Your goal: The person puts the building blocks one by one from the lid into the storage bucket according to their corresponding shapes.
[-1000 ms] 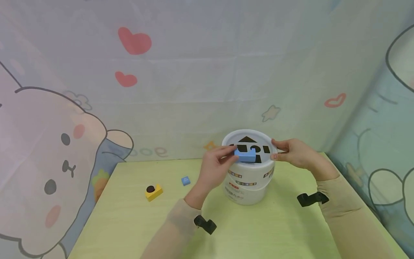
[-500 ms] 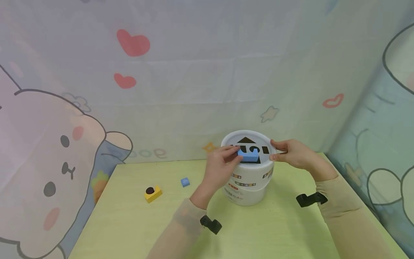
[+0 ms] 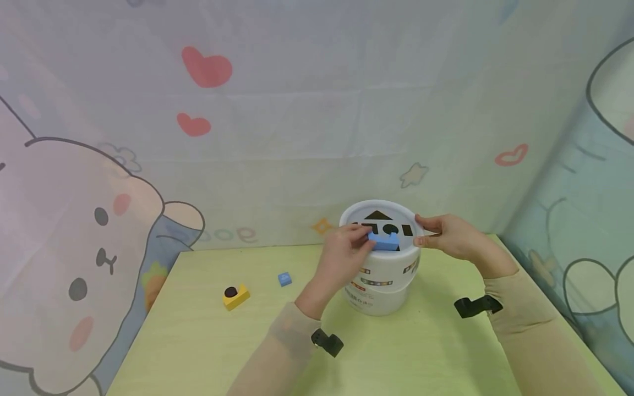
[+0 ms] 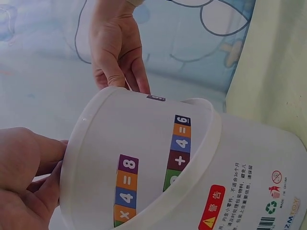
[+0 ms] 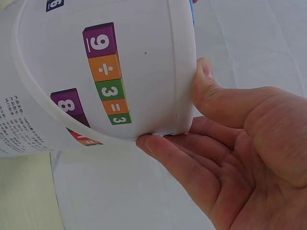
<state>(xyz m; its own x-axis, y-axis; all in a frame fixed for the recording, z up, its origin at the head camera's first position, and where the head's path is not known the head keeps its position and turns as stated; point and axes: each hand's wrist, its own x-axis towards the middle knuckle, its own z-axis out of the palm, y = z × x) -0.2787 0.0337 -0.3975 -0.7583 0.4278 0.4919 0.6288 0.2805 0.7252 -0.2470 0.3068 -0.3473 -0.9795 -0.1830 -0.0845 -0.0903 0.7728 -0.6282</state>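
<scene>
A white bucket (image 3: pixel 377 301) stands on the table with a white lid (image 3: pixel 400 213) pierced by dark cut-out shapes. My left hand (image 3: pixel 340 257) pinches one end of a blue notched block (image 3: pixel 383 242) between thumb and fingers, over the near part of the lid. The block covers part of a cut-out there; whether it touches the lid I cannot tell. In the left wrist view the lid's rim hides the block. My right hand (image 5: pixel 230 153) grips the bucket's top rim on the right, thumb on top and fingers against the side below.
On the green table (image 3: pixel 208 341), left of the bucket, lie a small blue block (image 3: pixel 284 279) and a yellow block (image 3: pixel 238 297) with a dark round patch. A printed cloth backdrop (image 3: pixel 297 110) rises behind the table. The bucket's white handle (image 4: pixel 204 153) hangs down its front.
My left hand has shifted slightly right and toward me with the blue notched block, uncovering more of the cut-outs behind it. My right hand stays on the rim.
</scene>
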